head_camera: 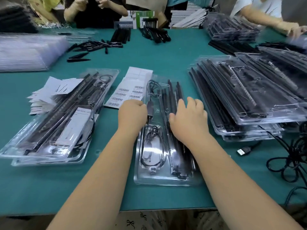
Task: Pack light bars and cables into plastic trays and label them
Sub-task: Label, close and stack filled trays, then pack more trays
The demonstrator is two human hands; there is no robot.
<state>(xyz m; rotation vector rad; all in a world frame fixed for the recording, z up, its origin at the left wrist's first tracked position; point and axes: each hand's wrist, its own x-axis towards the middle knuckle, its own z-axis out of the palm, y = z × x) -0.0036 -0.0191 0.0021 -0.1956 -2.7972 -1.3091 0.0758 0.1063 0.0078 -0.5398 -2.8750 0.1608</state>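
Tray (166, 180) near the green table's (166, 52) front edge holds light bars (174, 97) and cable (152, 141), left hand (132, 114) fingers curled at its edge, right hand (188, 120) fingers spread on the bars.

A green bench (174, 52) is seen under everything. At 12 o'clock, a person in a black top (98, 15) is seated at the far side. At 1 o'clock, white boxes (187, 19) are stacked. At 2 o'clock, a person in a white shirt (259, 7) is seated. At 6 o'clock, a cloth with black bows (159, 220) is seen below the bench edge.
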